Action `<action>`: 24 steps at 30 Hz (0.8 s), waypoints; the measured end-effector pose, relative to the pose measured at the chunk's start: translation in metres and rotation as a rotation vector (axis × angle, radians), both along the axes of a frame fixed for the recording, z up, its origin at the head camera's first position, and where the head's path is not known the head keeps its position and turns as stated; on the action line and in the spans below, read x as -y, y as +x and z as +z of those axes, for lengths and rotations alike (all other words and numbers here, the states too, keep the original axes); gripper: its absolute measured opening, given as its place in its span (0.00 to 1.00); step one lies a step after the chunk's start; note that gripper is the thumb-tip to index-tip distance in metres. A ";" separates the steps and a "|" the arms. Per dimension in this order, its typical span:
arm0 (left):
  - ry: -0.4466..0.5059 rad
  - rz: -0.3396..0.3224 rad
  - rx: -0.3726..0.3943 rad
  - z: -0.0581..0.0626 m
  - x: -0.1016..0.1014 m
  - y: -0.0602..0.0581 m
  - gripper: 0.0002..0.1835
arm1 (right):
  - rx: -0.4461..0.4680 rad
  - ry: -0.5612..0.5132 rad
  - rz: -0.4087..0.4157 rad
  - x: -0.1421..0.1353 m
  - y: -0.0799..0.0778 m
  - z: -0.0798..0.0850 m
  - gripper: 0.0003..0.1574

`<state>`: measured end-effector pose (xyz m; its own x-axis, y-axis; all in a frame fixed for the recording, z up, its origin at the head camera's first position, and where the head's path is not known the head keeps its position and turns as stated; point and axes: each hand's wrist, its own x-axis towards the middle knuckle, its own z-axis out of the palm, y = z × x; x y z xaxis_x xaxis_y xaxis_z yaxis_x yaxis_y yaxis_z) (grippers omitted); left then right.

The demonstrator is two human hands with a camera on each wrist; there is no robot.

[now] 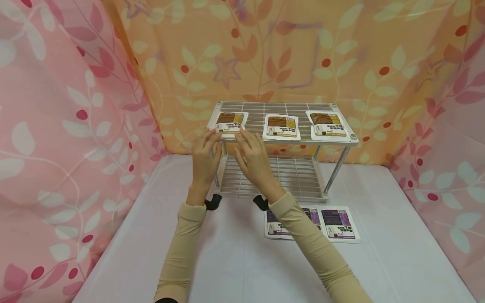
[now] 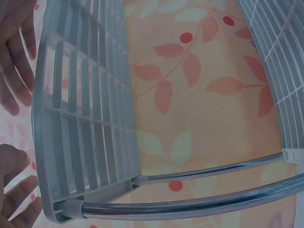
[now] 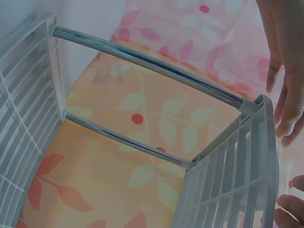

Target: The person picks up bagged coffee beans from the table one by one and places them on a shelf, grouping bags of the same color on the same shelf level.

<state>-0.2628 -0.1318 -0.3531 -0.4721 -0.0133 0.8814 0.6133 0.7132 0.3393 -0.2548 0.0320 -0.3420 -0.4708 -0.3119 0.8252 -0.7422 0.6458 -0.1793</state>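
Head view: the left hand (image 1: 203, 163) and right hand (image 1: 256, 160), fingers loosely straight, flank the near edge of the leftmost packet (image 1: 230, 119), seemingly to align it; contact is hard to tell. It lies flat atop the rack (image 1: 303, 142), which supports it level. Left wrist view: metal posts (image 2: 190, 209) hold the shelves (image 2: 40, 142) apart. Right wrist view: uncurled fingers (image 3: 289, 118) show beyond the upper shelf (image 3: 272, 156), gripping nothing visible

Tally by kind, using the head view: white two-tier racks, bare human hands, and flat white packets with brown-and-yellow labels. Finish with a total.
White two-tier rack: 1
Bare human hands: 2 (left hand, right hand)
Flat white packets with brown-and-yellow labels: 3 (left packet, middle packet, right packet)
Total: 6
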 end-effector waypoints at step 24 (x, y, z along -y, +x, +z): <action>0.003 -0.053 -0.021 -0.030 -0.029 0.021 0.19 | -0.047 -0.147 0.123 -0.011 0.022 -0.030 0.23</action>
